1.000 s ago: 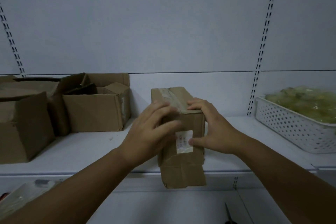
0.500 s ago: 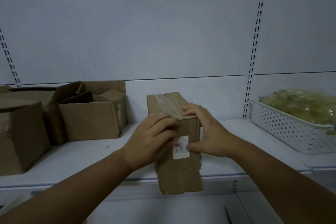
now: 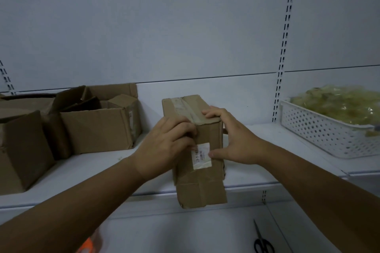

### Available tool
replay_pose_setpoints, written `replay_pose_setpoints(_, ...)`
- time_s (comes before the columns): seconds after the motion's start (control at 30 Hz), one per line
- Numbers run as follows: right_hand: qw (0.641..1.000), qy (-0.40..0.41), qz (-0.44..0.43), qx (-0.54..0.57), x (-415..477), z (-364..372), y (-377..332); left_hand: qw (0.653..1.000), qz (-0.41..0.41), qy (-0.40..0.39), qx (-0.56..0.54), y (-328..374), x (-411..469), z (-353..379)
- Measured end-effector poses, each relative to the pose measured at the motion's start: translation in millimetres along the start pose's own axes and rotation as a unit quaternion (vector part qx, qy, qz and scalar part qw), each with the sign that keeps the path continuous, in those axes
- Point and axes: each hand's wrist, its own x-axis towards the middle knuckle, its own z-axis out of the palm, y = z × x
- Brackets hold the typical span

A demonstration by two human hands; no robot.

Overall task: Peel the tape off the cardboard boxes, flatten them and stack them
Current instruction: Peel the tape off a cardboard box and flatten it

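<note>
A narrow closed cardboard box (image 3: 202,187) stands upright at the front edge of the white shelf (image 3: 98,168), its lower part hanging past the edge. Clear tape (image 3: 186,107) runs along its top and a white label (image 3: 201,156) sits on its front face. My left hand (image 3: 164,146) is on the box's left front corner, fingers curled at the tape just above the label. My right hand (image 3: 232,139) grips the box from the right, fingers over the top edge and thumb on the front beside the label.
Several open cardboard boxes (image 3: 98,125) stand on the shelf at the left. A white perforated basket (image 3: 329,135) full of crumpled clear tape sits at the right. Black-handled scissors (image 3: 261,240) lie on the lower shelf, and an orange object (image 3: 88,246) shows at the bottom edge.
The left hand's fingers have curled in tighter at the tape near the box's top front corner. The right hand and the box stay as they were.
</note>
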Motion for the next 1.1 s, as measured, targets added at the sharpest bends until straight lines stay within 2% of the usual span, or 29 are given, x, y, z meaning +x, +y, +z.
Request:
replay_pose_setpoints(0.23, 1.0, -0.007, -0.007, 0.001, 1, 0, 1, 0.999, 0.002, -0.018, -0.028, -5, -8, 0)
replay_pose_setpoints(0.43, 1.0, -0.006, -0.009, 0.013, 1, 0, 1, 0.999, 0.035, 0.026, 0.023, -2, -8, 8)
replay_pose_setpoints(0.6, 1.0, -0.007, -0.014, 0.015, 1, 0, 1, 0.993, 0.074, 0.026, 0.083, -6, -5, 8)
replay_pose_setpoints(0.73, 1.0, -0.008, -0.014, 0.013, 1, 0, 0, 0.992, 0.09, 0.013, 0.088, -7, 2, 5)
replay_pose_setpoints(0.83, 1.0, -0.008, -0.013, 0.012, 1, -1, 1, 0.996, 0.066, -0.006, 0.066, -8, 9, 2)
replay_pose_setpoints(1.0, 1.0, -0.006, -0.016, 0.015, 1, -1, 1, 0.999, -0.039, 0.007, -0.037, 1, 8, 0)
replay_pose_setpoints(1.1, 1.0, -0.006, -0.019, 0.016, 2, -1, 1, 0.996, -0.052, 0.014, -0.066, 0, 2, 1)
